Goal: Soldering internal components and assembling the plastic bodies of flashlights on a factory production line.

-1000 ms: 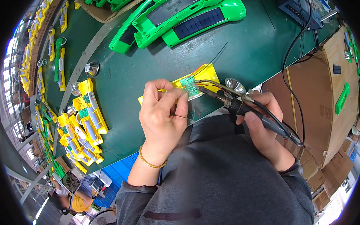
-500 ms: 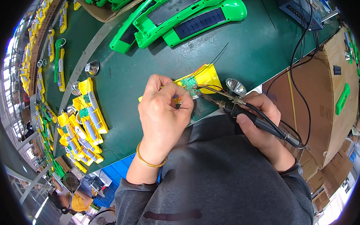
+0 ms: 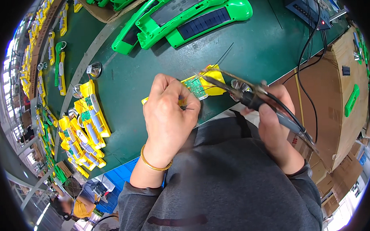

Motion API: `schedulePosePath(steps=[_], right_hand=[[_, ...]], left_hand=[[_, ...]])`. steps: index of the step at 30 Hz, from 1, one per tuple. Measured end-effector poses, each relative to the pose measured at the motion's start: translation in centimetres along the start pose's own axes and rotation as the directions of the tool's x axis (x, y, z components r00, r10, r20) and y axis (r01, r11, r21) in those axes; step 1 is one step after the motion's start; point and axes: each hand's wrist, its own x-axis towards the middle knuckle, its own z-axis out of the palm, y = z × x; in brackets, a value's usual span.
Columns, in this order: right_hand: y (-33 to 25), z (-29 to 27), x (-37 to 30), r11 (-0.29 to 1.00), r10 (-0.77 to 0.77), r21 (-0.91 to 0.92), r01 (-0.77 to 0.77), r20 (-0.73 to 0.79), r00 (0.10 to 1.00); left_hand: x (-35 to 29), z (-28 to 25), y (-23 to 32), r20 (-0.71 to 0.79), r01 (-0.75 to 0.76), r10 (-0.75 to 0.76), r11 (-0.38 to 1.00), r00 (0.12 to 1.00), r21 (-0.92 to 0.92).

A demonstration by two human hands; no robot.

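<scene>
On the green table lies a yellow plastic housing holding a green circuit board. My left hand covers its left end, fingers pinched together, a thin dark wire poking out of them. My right hand grips a soldering iron with a thin metal guide tube along it; hand and iron are blurred by motion. The tip hangs over the board's upper right side; whether it touches is unclear. A round silver reflector sits partly hidden behind the iron.
Several yellow housings with batteries pile up at left, beside a loose reflector. Green casings with dark panels lie at the back. A blue control box with cables stands far right, above a cardboard box.
My right hand has moved right, and the soldering iron tip has lifted up from the circuit board's right part. The left hand stays nearly in place.
</scene>
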Motion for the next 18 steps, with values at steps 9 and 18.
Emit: schedulePosePath(steps=[9, 18], right_hand=[[0.7, 7.5, 5.1, 0.962, 0.050, 0.267, -0.063, 0.055, 0.997], [0.5, 7.4, 5.1, 0.964, 0.072, 0.250, -0.090, 0.081, 0.994]], left_hand=[[-0.6, -2.7, 0.8, -0.012, -0.086, 0.087, 0.994, 0.996, 0.066], [-1.4, -7.6, 0.1, 0.286, -0.158, 0.197, 0.976, 0.938, -0.152]])
